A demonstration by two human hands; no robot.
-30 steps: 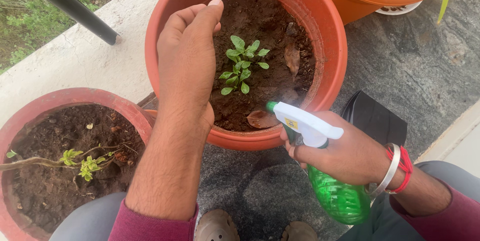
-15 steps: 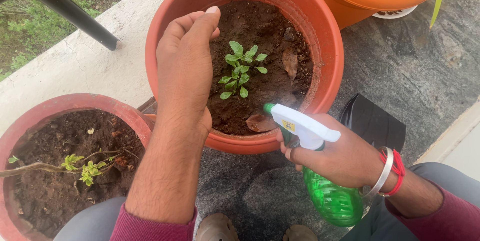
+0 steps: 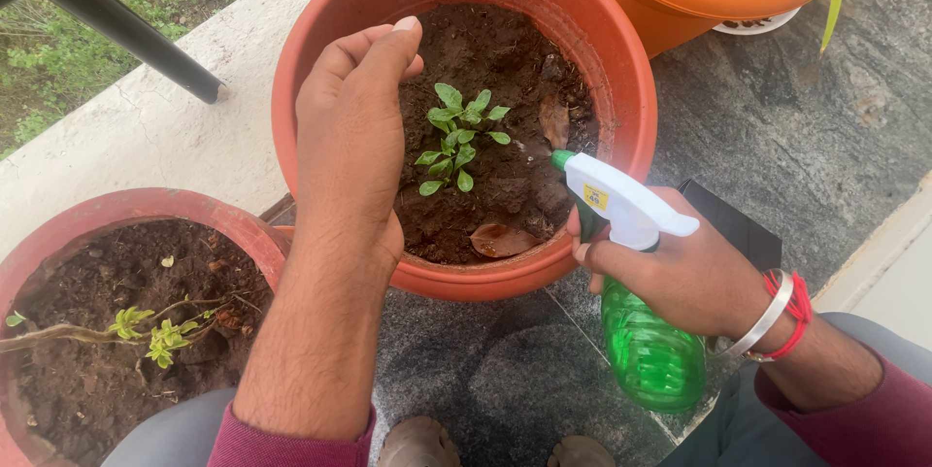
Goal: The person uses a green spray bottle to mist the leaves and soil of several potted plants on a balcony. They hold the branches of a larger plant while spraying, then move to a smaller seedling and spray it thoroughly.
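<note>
Seedling [image 3: 458, 137] is found near the middle of the dark soil in the large terracotta pot [image 3: 636, 88], upright, its small green leaves spread around a short stem whose long axis runs straight up toward the camera. It lies between the two hands: the left hand [image 3: 351, 137] is just beside it on its left, and the right hand [image 3: 680, 273] is farther off, at the pot's near right rim. The left hand is therefore the nearer. That hand is held cupped over the soil, fingers together and curled, the palm turned toward the plant; nothing is gripped in it, and whether its edge rests on the soil cannot be told.

The right hand is closed around the neck of a spray bottle [image 3: 646, 350] with a green translucent body and a white head. The bottle's long axis is tilted, the body hanging low outside the pot toward the person and the head raised over the rim. The green nozzle tip [image 3: 561, 159] is pointed up and left across the soil, toward the seedling and the cupped palm behind it, and is held near the plant but apart from it.

A dry brown leaf [image 3: 500, 239] is seen on the soil by the near rim. A second pot [image 3: 116, 210] with a thin woody stem stands to the left, on the stone floor [image 3: 806, 127].
</note>
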